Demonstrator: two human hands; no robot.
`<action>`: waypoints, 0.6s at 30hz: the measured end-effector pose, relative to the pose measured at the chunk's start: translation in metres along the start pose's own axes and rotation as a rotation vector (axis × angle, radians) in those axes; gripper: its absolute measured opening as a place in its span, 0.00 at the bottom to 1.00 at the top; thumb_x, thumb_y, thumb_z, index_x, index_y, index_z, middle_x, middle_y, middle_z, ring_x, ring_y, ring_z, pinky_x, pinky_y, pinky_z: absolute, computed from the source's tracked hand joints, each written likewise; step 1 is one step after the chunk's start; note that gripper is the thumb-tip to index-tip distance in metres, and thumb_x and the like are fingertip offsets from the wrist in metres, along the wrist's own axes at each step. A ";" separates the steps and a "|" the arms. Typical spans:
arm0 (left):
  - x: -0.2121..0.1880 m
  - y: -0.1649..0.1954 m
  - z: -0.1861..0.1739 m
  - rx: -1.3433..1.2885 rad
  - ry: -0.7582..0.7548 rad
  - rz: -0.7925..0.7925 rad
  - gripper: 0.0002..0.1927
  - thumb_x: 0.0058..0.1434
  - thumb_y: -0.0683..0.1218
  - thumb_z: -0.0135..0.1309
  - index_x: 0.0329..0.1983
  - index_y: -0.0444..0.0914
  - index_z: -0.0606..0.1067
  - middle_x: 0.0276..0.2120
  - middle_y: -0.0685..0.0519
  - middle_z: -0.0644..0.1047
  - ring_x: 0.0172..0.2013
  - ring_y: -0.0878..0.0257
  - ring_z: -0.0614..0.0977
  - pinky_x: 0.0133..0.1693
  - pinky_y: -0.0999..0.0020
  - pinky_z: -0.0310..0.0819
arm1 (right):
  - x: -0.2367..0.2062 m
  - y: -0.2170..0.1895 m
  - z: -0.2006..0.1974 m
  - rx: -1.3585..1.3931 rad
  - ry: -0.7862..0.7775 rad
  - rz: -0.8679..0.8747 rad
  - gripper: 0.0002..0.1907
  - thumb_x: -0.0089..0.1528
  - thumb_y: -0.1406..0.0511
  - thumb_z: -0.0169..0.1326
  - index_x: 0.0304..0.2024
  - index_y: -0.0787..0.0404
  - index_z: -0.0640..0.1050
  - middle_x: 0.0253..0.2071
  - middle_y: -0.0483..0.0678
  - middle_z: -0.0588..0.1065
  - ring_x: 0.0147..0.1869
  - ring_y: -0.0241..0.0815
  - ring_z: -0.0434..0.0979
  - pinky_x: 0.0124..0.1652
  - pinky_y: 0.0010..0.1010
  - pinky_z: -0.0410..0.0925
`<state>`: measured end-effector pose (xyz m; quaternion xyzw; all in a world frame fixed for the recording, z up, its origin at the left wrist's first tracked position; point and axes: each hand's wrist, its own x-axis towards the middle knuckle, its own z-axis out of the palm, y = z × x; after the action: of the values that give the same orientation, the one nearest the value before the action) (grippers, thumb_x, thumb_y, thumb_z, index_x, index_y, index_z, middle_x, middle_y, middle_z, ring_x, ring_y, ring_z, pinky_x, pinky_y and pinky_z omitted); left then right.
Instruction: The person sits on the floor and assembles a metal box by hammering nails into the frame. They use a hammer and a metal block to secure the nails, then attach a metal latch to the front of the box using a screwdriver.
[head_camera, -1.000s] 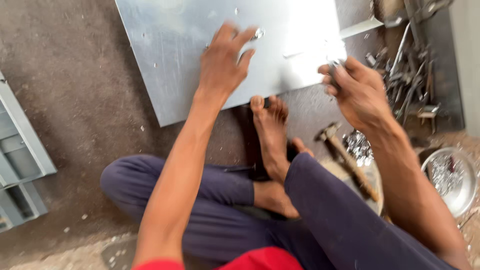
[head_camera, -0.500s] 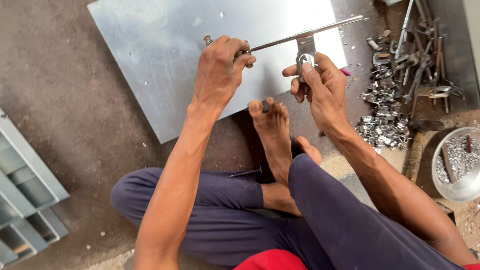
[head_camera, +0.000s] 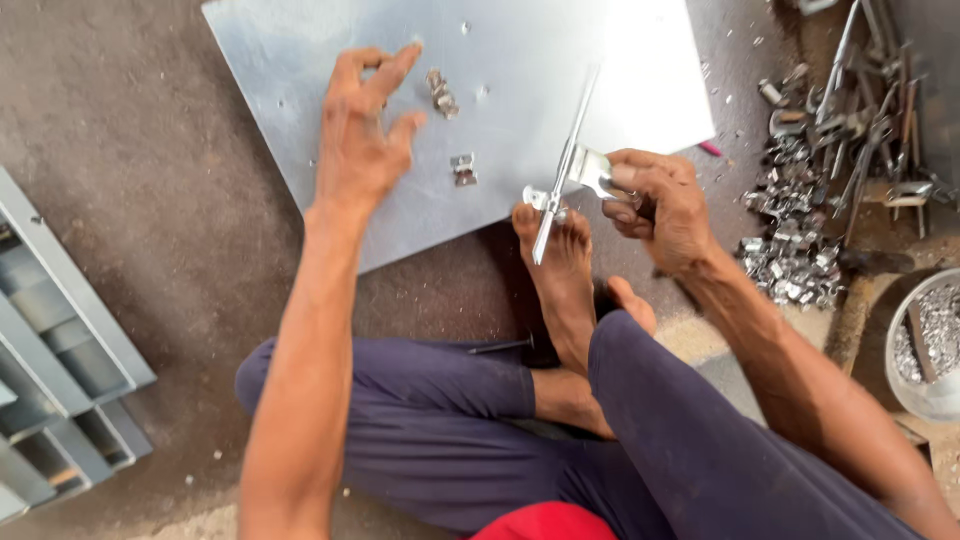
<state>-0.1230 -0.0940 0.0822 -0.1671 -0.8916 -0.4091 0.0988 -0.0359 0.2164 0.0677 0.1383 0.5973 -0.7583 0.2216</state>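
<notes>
On a rough grey concrete floor (head_camera: 150, 180), a person sits cross-legged before a flat sheet of galvanised metal (head_camera: 520, 60), one bare foot (head_camera: 560, 270) resting at the sheet's near edge. The right hand (head_camera: 655, 205) is closed around a shiny metal latch bracket (head_camera: 590, 170) threaded on a slim steel rod (head_camera: 565, 165), which slants across the sheet's near edge and over the toes. The left hand (head_camera: 365, 135) hovers above the sheet with fingers spread and nothing in its grasp, just beside two small metal fittings (head_camera: 450, 130) lying loose on the sheet. To the right, a heap of similar bright hardware pieces (head_camera: 800, 240) and rods litters the floor, near a pale bowl (head_camera: 925, 345) filled with small metal parts. Grey metal frames (head_camera: 60, 380) lie at the far left.
</notes>
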 end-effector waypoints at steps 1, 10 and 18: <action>0.004 -0.008 0.001 0.032 -0.007 0.070 0.26 0.55 0.41 0.65 0.59 0.38 0.79 0.42 0.45 0.76 0.33 0.61 0.76 0.36 0.68 0.77 | 0.000 0.000 0.001 -0.099 0.003 0.025 0.15 0.72 0.64 0.47 0.39 0.68 0.78 0.21 0.41 0.70 0.19 0.27 0.62 0.17 0.18 0.52; 0.003 -0.014 0.017 -0.291 -0.140 -0.022 0.07 0.62 0.32 0.62 0.38 0.37 0.83 0.33 0.51 0.84 0.33 0.64 0.87 0.32 0.71 0.81 | 0.002 0.006 0.027 -0.191 -0.287 0.017 0.13 0.69 0.63 0.54 0.40 0.67 0.84 0.20 0.39 0.68 0.20 0.25 0.59 0.20 0.21 0.52; -0.023 -0.002 0.017 -0.163 -0.197 0.165 0.08 0.63 0.30 0.58 0.35 0.37 0.80 0.39 0.49 0.84 0.38 0.62 0.87 0.37 0.74 0.85 | -0.006 0.003 0.024 -0.216 -0.295 0.004 0.12 0.68 0.65 0.54 0.41 0.68 0.83 0.18 0.39 0.67 0.18 0.25 0.55 0.19 0.21 0.50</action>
<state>-0.1027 -0.0876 0.0629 -0.2865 -0.8440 -0.4524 0.0301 -0.0283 0.1934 0.0739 0.0020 0.6357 -0.7016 0.3219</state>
